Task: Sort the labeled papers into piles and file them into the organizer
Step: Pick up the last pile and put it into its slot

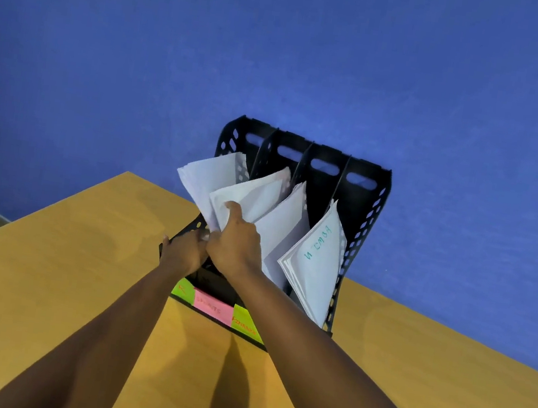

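— So, what are the hands doing?
— Right hand (237, 234) has its fingers curled round a sheaf of papers (247, 197) in the second compartment from the left of the black organizer (365, 196). Left hand (185, 249) sits just beside it at the organizer's front left edge, fingers bent on the rim or the sheets; I cannot tell which.
— Where's the risk?
— My guess: the stacks fan and lean, so a push could crumple corners or slide sheets into the neighbouring slot. The organizer stands near the tabletop (43, 276) edge by the wall, and it might shift.
— Any writing?
— The rightmost stack (316, 262) bears teal letters, upside down, seemingly "ADMIN". The pink sticky note (213, 306) looks like "SPORTS"; the green note (245, 328) beside it is blurred.
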